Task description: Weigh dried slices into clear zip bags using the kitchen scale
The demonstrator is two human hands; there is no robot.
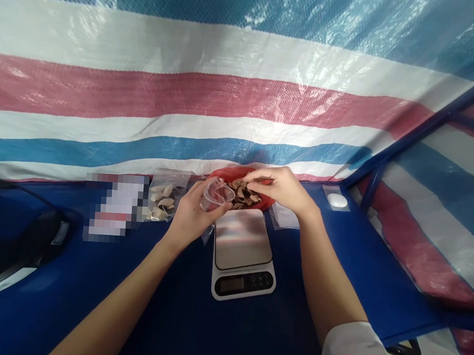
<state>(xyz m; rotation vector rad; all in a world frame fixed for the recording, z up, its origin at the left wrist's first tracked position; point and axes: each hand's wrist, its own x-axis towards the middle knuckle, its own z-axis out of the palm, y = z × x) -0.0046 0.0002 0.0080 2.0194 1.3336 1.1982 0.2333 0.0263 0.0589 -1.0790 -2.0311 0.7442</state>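
Note:
A clear plastic cup [219, 191] is gripped in my left hand [192, 209], tilted with its mouth toward the red bag [224, 172]. Curled, dried brown pieces [247, 198] fill the open bag. Over its right side my right hand [279, 185] reaches in, thumb and forefinger pinched around one of these pieces. Just in front of the bag, below both hands, stands a white kitchen scale [244, 239] with a shiny plate, and nothing rests on that plate. Its display [231, 285] looks dark.
Left of my hands lies a clear zip bag [163, 197] with pale dried pieces, beside a blurred-out packet [117, 205]. A white round object [337, 200] on a clear bag sits at right. A black bag [44, 235] is far left. Striped sheeting [226, 96] walls the blue table [164, 312].

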